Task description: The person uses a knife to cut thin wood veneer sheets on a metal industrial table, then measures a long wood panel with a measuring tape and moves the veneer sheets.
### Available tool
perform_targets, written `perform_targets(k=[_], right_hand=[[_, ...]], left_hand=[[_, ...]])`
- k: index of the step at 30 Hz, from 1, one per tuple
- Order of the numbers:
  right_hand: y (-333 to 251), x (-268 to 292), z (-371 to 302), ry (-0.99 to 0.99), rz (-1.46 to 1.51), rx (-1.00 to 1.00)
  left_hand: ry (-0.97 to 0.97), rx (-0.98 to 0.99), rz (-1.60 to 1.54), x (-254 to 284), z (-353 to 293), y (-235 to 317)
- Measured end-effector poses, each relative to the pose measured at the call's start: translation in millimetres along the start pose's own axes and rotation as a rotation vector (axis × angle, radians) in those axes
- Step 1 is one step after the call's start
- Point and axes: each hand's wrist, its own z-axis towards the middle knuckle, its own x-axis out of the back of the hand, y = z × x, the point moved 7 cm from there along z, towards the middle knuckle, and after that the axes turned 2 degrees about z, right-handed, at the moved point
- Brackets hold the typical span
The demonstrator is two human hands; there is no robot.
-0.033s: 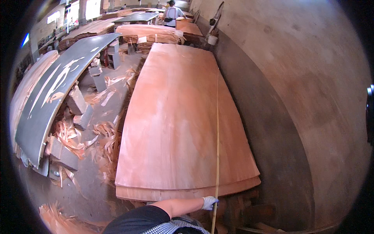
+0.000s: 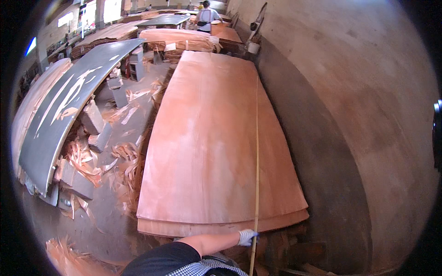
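My left hand (image 2: 247, 237), in a pale glove with blue at the fingers, is closed round a long thin wooden stick (image 2: 257, 184). The arm reaches in from the lower left, in a dark short sleeve. From below the hand, the stick runs away from me along the right side of a large stack of reddish wood veneer sheets (image 2: 207, 138). The top sheet lies a little back from the near edge, where a lower sheet (image 2: 184, 228) shows. My right hand is out of view.
A bare wall (image 2: 368, 101) rises close on the right. At left, a dark sheet (image 2: 73, 110) slopes beside concrete blocks (image 2: 76, 179) and torn veneer scraps (image 2: 126, 158). More veneer stacks (image 2: 179, 36) stand at the back, where another person (image 2: 206, 17) stands.
The view has shifted very slightly. My left hand keeps its hold on the stick, and the sheets look unchanged.
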Motion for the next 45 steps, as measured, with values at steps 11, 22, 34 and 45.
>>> perform_targets(k=[11,22,34,45], right_hand=[[26.6,-2.8,-17.5,-0.153,-0.079,0.146],[-16.7,-31.8,49.8,-0.217,-0.165,0.351],[-139.6,-146.4,5.1,-0.061,-0.167,0.544],[-469.6,-293.7,-95.6,-0.488,0.514,0.497]], left_hand=[[0.696,-0.558,0.266,142.5,-101.7,174.5],[0.959,0.496,1.061,336.2,-369.3,-186.8],[1.068,-0.248,0.792,331.9,-439.9,-209.2],[1.501,-0.046,0.175,377.2,-699.4,-373.7]])
